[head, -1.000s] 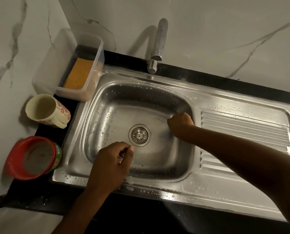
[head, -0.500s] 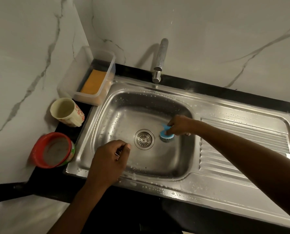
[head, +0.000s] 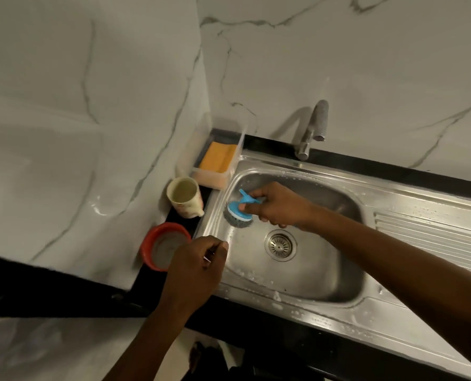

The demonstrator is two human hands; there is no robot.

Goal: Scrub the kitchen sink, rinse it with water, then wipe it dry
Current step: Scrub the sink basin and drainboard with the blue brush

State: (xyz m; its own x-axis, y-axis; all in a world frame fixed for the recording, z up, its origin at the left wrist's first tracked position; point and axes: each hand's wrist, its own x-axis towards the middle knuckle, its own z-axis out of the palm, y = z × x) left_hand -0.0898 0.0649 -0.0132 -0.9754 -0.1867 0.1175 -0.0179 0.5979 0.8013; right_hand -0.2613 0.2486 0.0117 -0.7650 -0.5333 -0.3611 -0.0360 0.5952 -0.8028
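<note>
Two bare hands work at a steel sink (head: 338, 284) in the head view. The right hand (head: 279, 206) reaches across the basin and grips the blue handle of a scrubber (head: 235, 209); its grey wire pad sits against the basin's left wall, left of and a little beyond the drain (head: 280, 244). The left hand (head: 198, 266) is at the near-left corner of the sink rim, fingers curled with the thumb laid along them; whether it pinches anything cannot be told. Soap suds (head: 277, 298) dot the near rim and the basin floor; a ribbed drainboard (head: 435, 235) runs off to the right. A metal tap (head: 312, 127) stands at the far edge, against the marble wall (head: 338, 64). On the black counter (head: 64, 287) to the left, from far to near, stand a clear tub (head: 209, 180) holding an orange sponge (head: 220, 158), a cream cup (head: 185, 196) and a red-rimmed container (head: 164, 246).
</note>
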